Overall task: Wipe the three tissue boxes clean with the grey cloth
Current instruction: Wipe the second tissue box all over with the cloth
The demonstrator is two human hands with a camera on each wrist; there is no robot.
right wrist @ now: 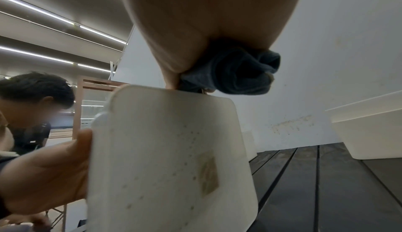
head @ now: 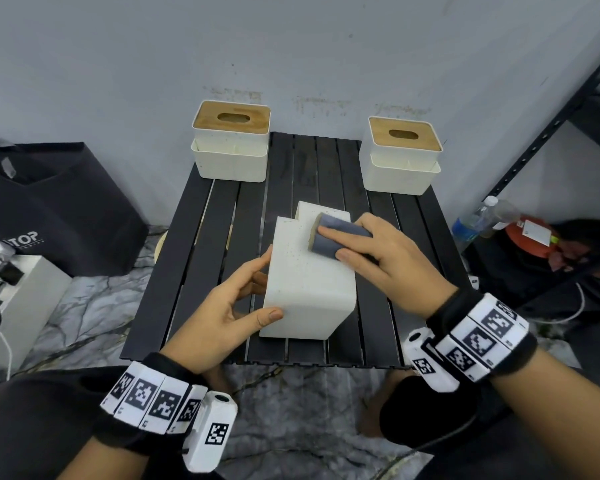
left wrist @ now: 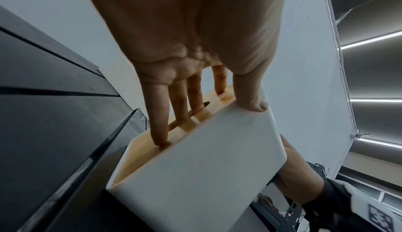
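My right hand (head: 392,258) presses a folded grey cloth (head: 340,239) against the upturned white face of a speckled white plastic tissue box (head: 309,289), forefinger laid flat along the top of the cloth and thumb tucked against its near edge, so the wad is pinched between them. From the right wrist the cloth (right wrist: 234,74) bulges out beneath my palm, right at the box's upper edge, above a white face dotted with brownish specks and one tan smudge.

My left hand (head: 229,306) steadies the same box, which lies tipped on its side in the middle of a black slatted table (head: 194,237). The thumb clamps the near top edge while the fingers (left wrist: 161,115) reach round the left side and lie across the box's pale wooden lid, one fingertip beside its oval slot; the box (left wrist: 195,167) is gripped between thumb and fingers.

Two more white tissue boxes with wooden lids stand upright at the table's far corners, the left box (head: 231,147) and the right box (head: 400,157), well apart from each other and from my hands, both against a grey wall (head: 291,46).

A black bag (head: 59,209) sits on the floor to the left. A clear plastic bottle with a blue label (head: 475,220) stands to the right, beside a black metal shelf frame (head: 548,133).
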